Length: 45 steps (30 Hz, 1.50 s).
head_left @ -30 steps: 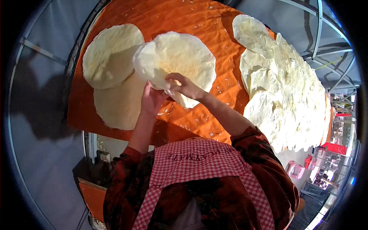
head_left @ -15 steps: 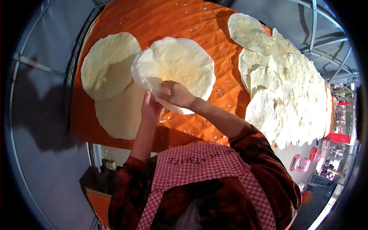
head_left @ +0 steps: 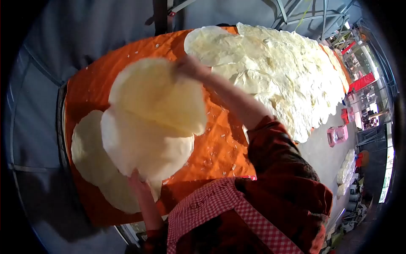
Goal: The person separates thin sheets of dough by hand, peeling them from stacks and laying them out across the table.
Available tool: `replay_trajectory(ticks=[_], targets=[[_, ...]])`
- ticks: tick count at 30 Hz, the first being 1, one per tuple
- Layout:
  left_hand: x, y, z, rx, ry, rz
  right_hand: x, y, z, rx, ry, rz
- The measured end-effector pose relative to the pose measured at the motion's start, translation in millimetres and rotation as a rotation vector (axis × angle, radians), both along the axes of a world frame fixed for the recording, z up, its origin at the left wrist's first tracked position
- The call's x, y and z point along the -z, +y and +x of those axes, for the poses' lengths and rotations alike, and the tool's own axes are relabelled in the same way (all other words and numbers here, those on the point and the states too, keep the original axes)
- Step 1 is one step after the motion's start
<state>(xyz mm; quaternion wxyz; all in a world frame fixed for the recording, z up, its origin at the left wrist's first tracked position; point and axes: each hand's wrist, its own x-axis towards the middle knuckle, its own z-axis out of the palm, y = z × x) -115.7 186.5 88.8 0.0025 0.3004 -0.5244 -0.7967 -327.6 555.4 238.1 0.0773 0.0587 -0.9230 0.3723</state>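
A large, thin, pale round sheet (head_left: 152,93) hangs raised over the orange cloth, blurred by motion. My right hand (head_left: 188,70) is at its upper right edge, its fingers smeared. At the near edge of the pale sheets, my left hand (head_left: 137,182) grips a round sheet (head_left: 148,148) that overlaps the raised one. Where one sheet ends and the other begins is hard to make out. Other flat round sheets (head_left: 86,146) lie on the cloth at the left, partly covered.
Many overlapping pale sheets (head_left: 283,67) cover the right part of the orange cloth (head_left: 220,135). Small white flakes dot the cloth. A pink container (head_left: 337,135) stands on the floor at the right. Metal frame bars and grey walls surround the table.
My hands have moved apart, the right one up and away, the left one lower and to the left. The sheets between them have spread open. The view has turned to the right.
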Motion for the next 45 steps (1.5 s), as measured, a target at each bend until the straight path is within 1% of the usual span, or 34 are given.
replay_trajectory(ticks=[1,2,3,4,5,6,8,10,12,13,14,15,16,17,18,19,20,22,24,25,26,27,28,29,30,31,32,33,34,36,39,42,43,45], targets=[[7,-4,-2,-0.003,0.012,0.016,4,45,-18,0.014,-0.099,-0.066],[21,-11,-3,-0.009,0.024,0.035,-4,75,-20,0.089,0.005,-0.078],[30,-13,-2,-0.014,0.035,0.053,1,114,-32,0.119,-0.041,0.093],[28,-11,1,-0.028,-0.019,0.048,10,146,-35,0.140,-0.103,-0.116],[21,-7,3,-0.036,-0.070,0.038,38,182,-44,0.249,-0.067,-0.293],[21,-5,3,-0.068,-0.112,0.030,45,202,-39,0.449,-0.143,-0.140],[24,-4,2,-0.162,-0.191,0.015,119,263,-42,0.501,-0.018,0.243],[-6,15,5,-0.168,-0.131,-0.013,131,267,-43,0.534,-0.026,0.315],[3,8,6,-0.118,-0.070,0.060,123,242,-50,0.474,-0.149,0.239],[37,-19,5,-0.061,-0.040,0.147,112,230,-53,0.409,-0.206,0.281],[54,-33,6,-0.006,-0.018,0.230,173,271,-102,0.400,-0.063,0.235],[32,-22,9,0.027,0.062,0.250,139,251,-102,0.340,0.078,0.205],[-8,0,11,0.060,0.138,0.266,101,229,-100,0.274,0.215,0.185],[-31,15,10,0.089,0.215,0.281,102,251,-118,0.171,0.265,0.039],[-35,16,13,0.016,0.185,0.461,86,259,-128,0.209,0.236,0.728],[-39,16,17,-0.063,0.160,0.642,70,268,-139,0.228,0.306,1.402],[-42,18,22,-0.148,0.141,0.825,68,285,-130,0.215,0.199,1.356],[-29,17,30,-0.104,0.153,0.766,65,317,-111,0.206,-0.010,1.254],[-7,7,35,-0.067,0.156,0.701,72,307,-51,0.510,0.039,0.385],[-10,12,33,-0.039,0.164,0.692,90,296,-33,0.636,0.070,0.500],[-12,17,30,-0.011,0.171,0.683,77,254,-6,0.608,0.078,0.524],[-24,25,27,0.014,0.178,0.685,100,231,9,0.457,0.284,0.338],[-30,31,24,0.036,0.183,0.687,106,187,31,0.342,0.216,0.152],[-30,32,22,0.049,0.114,0.523,123,147,51,0.178,0.083,-0.030],[-27,31,21,0.053,0.039,0.363,114,93,82,-0.001,-0.166,-0.160],[-26,30,17,0.067,-0.014,0.302,123,50,112,-0.232,-0.102,-0.155],[-24,29,14,0.086,-0.075,0.243,117,0,140,-0.336,-0.266,-0.302],[-19,30,13,0.230,0.129,0.348,102,-39,164,-0.412,-0.354,-0.231],[17,16,7,0.200,0.086,0.450,116,-71,177,-0.509,-0.310,-0.300],[13,15,-1,0.240,0.136,0.404,106,-127,194,-0.560,-0.314,-0.275],[-3,21,6,0.285,0.112,0.282,105,-188,208,-0.335,-0.183,-0.262],[-7,21,3,0.281,0.134,0.193,111,-214,195,-0.277,-0.057,0.119],[1,19,6,0.245,0.159,0.194,136,-210,184,-0.255,0.005,0.021],[2,5,14,0.339,0.248,0.421,129,-202,176,-0.247,-0.055,-0.022]])
